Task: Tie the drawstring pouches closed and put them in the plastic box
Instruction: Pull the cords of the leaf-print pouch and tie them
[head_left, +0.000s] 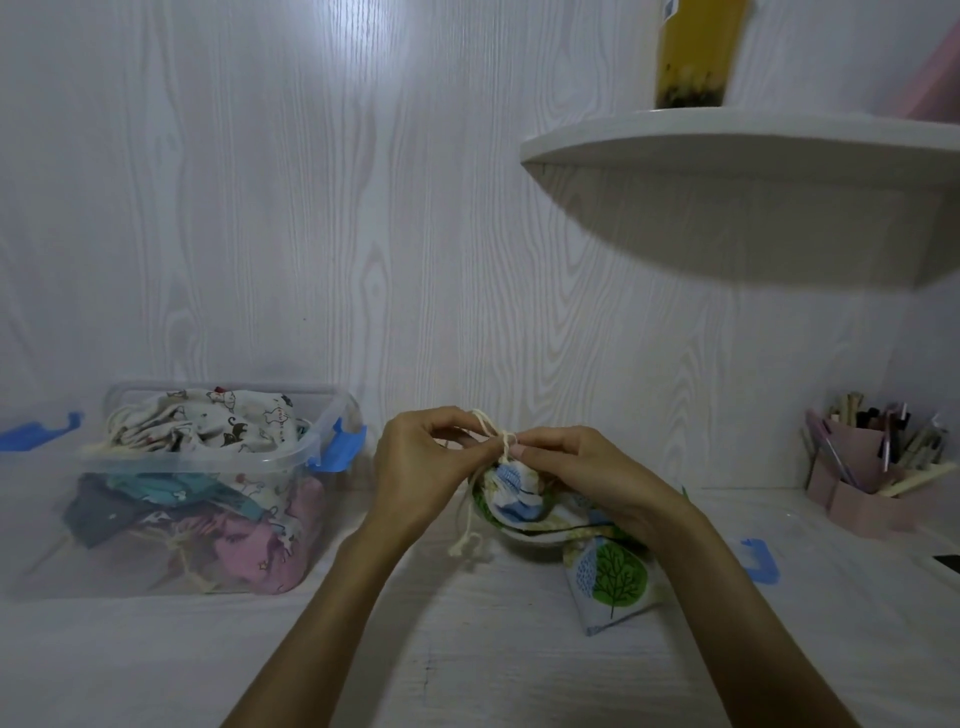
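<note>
Nearest me on the bench (467, 665) lies 1 pouch with a green tree print (613, 577), flat and just right of my work, kept close so I can likely take it next. Above it I hold the leaf-print pouch (511, 491) raised a little off the bench, its gathered neck turned up toward me so the cream drawstring (501, 434) sits where I can see the knot forming. My left hand (415, 467) has its fingers curled in, thumb and fingertips pinching the cord on the left side of the neck; my right hand (582, 473) is curled the same way, pinching the cord on the right, with the pouch body tucked under its palm. A loose knotted end of the cord (465, 543) hangs down to the bench between my wrists. I judge the tie is partway done, not yet pulled snug. Farther off to my left stands the plastic box (208, 457), lid off, already heaped with tied pouches and within easy reach. At the far right sits a pink pen holder (862, 493), and a shelf (727, 156) juts out above it.
</note>
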